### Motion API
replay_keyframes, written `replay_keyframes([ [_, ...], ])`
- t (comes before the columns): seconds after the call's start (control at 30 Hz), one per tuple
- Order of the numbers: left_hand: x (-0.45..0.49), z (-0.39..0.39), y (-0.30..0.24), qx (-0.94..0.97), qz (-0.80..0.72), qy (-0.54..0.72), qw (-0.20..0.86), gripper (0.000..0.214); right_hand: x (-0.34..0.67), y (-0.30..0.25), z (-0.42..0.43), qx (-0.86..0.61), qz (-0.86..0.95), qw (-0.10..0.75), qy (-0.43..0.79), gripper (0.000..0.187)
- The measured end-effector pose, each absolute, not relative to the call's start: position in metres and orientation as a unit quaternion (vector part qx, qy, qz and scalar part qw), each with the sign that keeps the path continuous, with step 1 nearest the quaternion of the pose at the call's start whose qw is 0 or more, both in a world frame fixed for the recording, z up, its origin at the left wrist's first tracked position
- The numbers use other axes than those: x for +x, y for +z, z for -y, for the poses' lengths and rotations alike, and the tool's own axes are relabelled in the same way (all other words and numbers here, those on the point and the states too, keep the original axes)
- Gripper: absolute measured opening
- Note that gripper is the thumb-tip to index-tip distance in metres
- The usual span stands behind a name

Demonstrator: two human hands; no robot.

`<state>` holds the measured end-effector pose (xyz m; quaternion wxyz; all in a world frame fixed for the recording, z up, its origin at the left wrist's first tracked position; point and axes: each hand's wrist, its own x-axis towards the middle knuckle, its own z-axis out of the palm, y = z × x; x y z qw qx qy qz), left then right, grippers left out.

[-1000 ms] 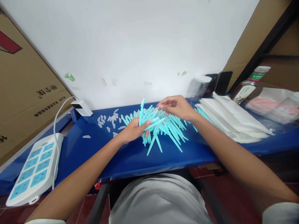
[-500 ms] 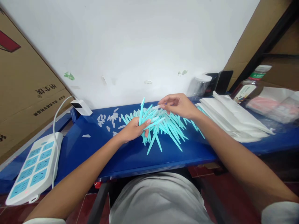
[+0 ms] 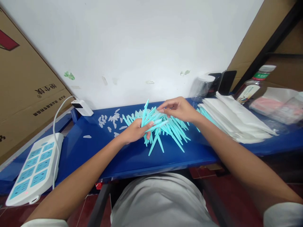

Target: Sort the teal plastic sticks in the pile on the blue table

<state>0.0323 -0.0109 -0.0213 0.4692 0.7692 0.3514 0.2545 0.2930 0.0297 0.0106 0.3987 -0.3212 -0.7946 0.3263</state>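
Biggest thing first: the white wall (image 3: 142, 41) fills the top of our view, with a brown cardboard box (image 3: 23, 94) leaning in on the left. Below them runs the blue counter (image 3: 132, 160), edge to edge. Over on its right lies a stack of white sheets (image 3: 236, 121), fanned out flat. On the left end sits a white power strip (image 3: 33, 170) with blue sockets, its cable looping up to a small white adapter (image 3: 81, 107) by the wall.

Centre stage now: a loose heap of teal sticks (image 3: 175, 130) lies spread on the counter between our two hands, pointing every which way. Our left hand (image 3: 134, 131) rests at the near left side of that heap, fingers closed around a bundle of sticks (image 3: 148, 118), which rises tilted out of the fist with the tips fanning up and to the right. Our right hand (image 3: 178, 108) comes in from the far right, held just over the heap, its fingertips (image 3: 162, 110) drawn narrow together right at the bundle's upper tips. Is something pinched between them? We cannot tell from here.

Smaller items: a bottle (image 3: 254, 85) with a white cap and a clear jar (image 3: 203, 86) stand at the back right, behind the sheets. And smallest of all, a scatter of clear caps (image 3: 110, 121) lies on the counter left of the heap, with one lone cap (image 3: 87, 136) apart from the rest, nearer the power strip.
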Motion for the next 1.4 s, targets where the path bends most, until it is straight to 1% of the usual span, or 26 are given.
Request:
replay_keyframes([
  [0.3, 0.032, 0.012, -0.023, 0.760, -0.351, 0.248, 0.488, 0.067, 0.277, -0.004, -0.030, -0.314, 0.770, 0.379, 0.406, 0.032],
  [0.4, 0.034, 0.012, -0.024, 0.752, -0.357, 0.259, 0.491, 0.067, 0.273, 0.001, -0.026, -0.300, 0.779, 0.370, 0.407, 0.032],
  [0.5, 0.035, 0.012, -0.023, 0.750, -0.369, 0.261, 0.484, 0.067, 0.274, 0.006, -0.023, -0.300, 0.797, 0.349, 0.391, 0.036],
  [0.57, 0.035, 0.011, -0.023, 0.747, -0.377, 0.262, 0.481, 0.068, 0.277, 0.008, -0.023, -0.311, 0.792, 0.354, 0.390, 0.040],
  [0.67, 0.034, 0.009, -0.025, 0.720, -0.404, 0.299, 0.478, 0.068, 0.281, 0.006, -0.026, -0.338, 0.768, 0.373, 0.397, 0.049],
  [0.73, 0.033, 0.007, -0.027, 0.693, -0.420, 0.334, 0.482, 0.068, 0.277, 0.002, -0.025, -0.351, 0.755, 0.375, 0.408, 0.055],
  [0.8, 0.033, 0.007, -0.029, 0.677, -0.415, 0.340, 0.504, 0.068, 0.268, -0.003, -0.021, -0.356, 0.743, 0.369, 0.431, 0.060],
  [0.87, 0.034, 0.009, -0.029, 0.673, -0.396, 0.318, 0.538, 0.066, 0.256, -0.009, -0.014, -0.350, 0.724, 0.379, 0.458, 0.059],
  [0.97, 0.037, 0.014, -0.028, 0.664, -0.369, 0.289, 0.582, 0.064, 0.243, -0.012, -0.006, -0.335, 0.693, 0.422, 0.479, 0.051],
  [1.1, 0.041, 0.019, -0.023, 0.633, -0.353, 0.298, 0.621, 0.059, 0.247, -0.006, -0.007, -0.341, 0.696, 0.430, 0.462, 0.049],
  [1.2, 0.042, 0.020, -0.021, 0.623, -0.354, 0.305, 0.628, 0.057, 0.260, -0.001, -0.017, -0.356, 0.686, 0.449, 0.448, 0.049],
  [1.3, 0.040, 0.018, -0.023, 0.629, -0.357, 0.297, 0.623, 0.059, 0.277, 0.002, -0.030, -0.360, 0.673, 0.453, 0.461, 0.048],
  [1.4, 0.039, 0.014, -0.026, 0.644, -0.392, 0.306, 0.581, 0.062, 0.296, 0.006, -0.043, -0.363, 0.665, 0.447, 0.475, 0.048],
])
